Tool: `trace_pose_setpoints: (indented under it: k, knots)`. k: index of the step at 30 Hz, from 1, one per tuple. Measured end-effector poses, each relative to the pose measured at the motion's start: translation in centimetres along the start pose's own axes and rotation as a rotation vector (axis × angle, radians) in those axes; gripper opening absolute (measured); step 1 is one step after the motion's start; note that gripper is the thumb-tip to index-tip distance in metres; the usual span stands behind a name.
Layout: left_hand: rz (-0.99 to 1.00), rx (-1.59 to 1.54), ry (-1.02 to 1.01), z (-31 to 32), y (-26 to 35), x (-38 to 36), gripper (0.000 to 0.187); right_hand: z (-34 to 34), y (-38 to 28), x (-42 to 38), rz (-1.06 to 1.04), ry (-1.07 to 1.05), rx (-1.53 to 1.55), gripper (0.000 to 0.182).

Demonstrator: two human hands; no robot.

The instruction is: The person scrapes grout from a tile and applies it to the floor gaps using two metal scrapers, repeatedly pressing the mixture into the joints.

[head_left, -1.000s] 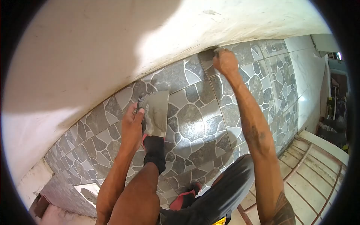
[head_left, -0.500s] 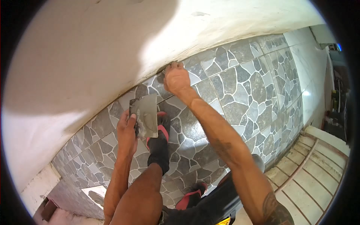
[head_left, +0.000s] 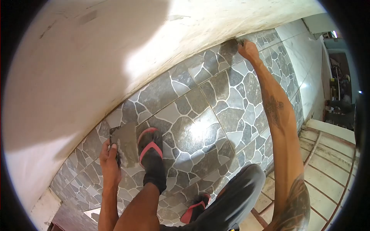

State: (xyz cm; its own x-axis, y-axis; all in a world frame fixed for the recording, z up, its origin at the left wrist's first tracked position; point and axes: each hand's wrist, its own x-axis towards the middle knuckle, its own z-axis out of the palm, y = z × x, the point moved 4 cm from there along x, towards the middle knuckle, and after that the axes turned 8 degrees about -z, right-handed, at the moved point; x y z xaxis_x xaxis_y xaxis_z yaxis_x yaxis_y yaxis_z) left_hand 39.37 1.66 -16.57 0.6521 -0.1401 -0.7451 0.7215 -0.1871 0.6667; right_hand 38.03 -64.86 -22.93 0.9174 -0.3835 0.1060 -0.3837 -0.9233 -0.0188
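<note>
My left hand (head_left: pixel 110 158) grips the edge of a flat, square grey plate (head_left: pixel 126 144) smeared with mortar, held low over the floor beside my sandalled foot. My right hand (head_left: pixel 248 50) is stretched far forward, to the seam where the white wall (head_left: pixel 77 69) meets the stone-patterned tile floor (head_left: pixel 189 134). Its fingers are closed round a small dark tool (head_left: pixel 239 41) that touches the base of the wall; its shape is mostly hidden.
My feet in red-strapped sandals (head_left: pixel 151 148) stand on the tiles. Steps with brown edges (head_left: pixel 327 165) lie at the lower right. Cluttered items (head_left: pixel 341 81) show through an opening at the far right.
My right hand has moved forward and right along the wall's base. The plate and my left hand now appear lower and farther left, and the view has shifted.
</note>
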Motion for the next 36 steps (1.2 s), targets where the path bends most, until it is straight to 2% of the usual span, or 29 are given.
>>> trace_pose_setpoints:
  k: [2, 5, 6, 9, 10, 11, 13, 17, 21, 23, 25, 28, 29, 30, 31, 32, 35, 36]
  knots:
    - [0.003, -0.015, 0.000, -0.3, 0.2, 0.1, 0.028, 1.3, 1.6, 1.5, -0.037, 0.035, -0.036, 0.033]
    - [0.011, -0.020, 0.003, -1.1, 0.8, 0.2, 0.028, 2.9, 1.8, 2.9, 0.008, -0.027, 0.001, 0.035]
    - [0.008, -0.021, 0.002, -1.3, 0.8, 0.1, 0.028, 3.6, 1.6, 2.9, 0.017, 0.016, -0.018, 0.033]
    - [-0.039, 0.020, 0.026, -1.5, 1.2, -0.3, 0.028, 4.9, -0.9, 1.1, -0.335, 0.185, -0.046, 0.026]
    - [-0.037, 0.002, 0.017, -1.4, 1.2, -0.2, 0.028, 3.7, -3.0, 0.2, -0.296, 0.030, -0.081, 0.028]
    - [-0.029, -0.019, 0.006, -1.3, 0.8, 0.2, 0.029, 3.0, -4.0, -0.7, -0.337, 0.023, 0.067, 0.030]
    - [-0.023, -0.043, -0.028, -0.2, 1.2, 0.5, 0.029, -2.8, -7.1, -2.6, -0.143, -0.235, 0.334, 0.030]
    - [-0.015, -0.078, -0.088, 3.4, 2.5, 1.1, 0.028, -2.6, -2.1, -2.2, -0.105, -0.106, 0.233, 0.031]
    - [-0.026, -0.048, -0.203, 3.7, 2.1, 1.1, 0.031, -0.9, 1.5, -0.4, -0.075, -0.002, 0.059, 0.033]
    - [-0.020, 0.014, -0.179, 3.3, 2.1, 1.0, 0.031, 1.2, 2.2, 0.9, -0.114, 0.054, 0.008, 0.032]
    - [-0.016, 0.047, -0.163, 2.8, 2.1, 1.0, 0.032, 2.5, 0.7, 1.6, -0.191, 0.084, -0.061, 0.030]
    - [-0.028, 0.024, -0.162, 2.2, 1.8, 0.7, 0.032, 2.6, -3.4, 0.5, -0.197, 0.032, -0.063, 0.028]
    - [-0.033, 0.007, -0.168, 2.4, 1.9, 0.7, 0.032, 3.6, -4.2, -0.1, -0.272, 0.013, -0.036, 0.026]
    - [-0.032, -0.011, -0.179, 2.7, 2.1, 0.6, 0.032, 3.8, -5.7, -1.3, -0.408, 0.125, 0.016, 0.026]
    - [-0.030, -0.018, -0.174, 3.2, 2.0, 0.8, 0.032, 1.8, -8.3, -2.2, -0.413, 0.030, 0.134, 0.025]
    - [-0.022, -0.025, -0.170, 3.7, 1.9, 1.1, 0.032, -0.7, -10.2, -3.0, -0.306, -0.152, 0.282, 0.023]
    - [0.001, -0.038, -0.204, 5.6, 2.8, 1.3, 0.032, -4.1, -8.9, -2.9, -0.105, -0.207, 0.329, 0.027]
    - [0.005, -0.050, -0.217, 6.2, 3.1, 1.3, 0.032, -3.1, -5.8, -2.0, -0.175, -0.124, 0.209, 0.036]
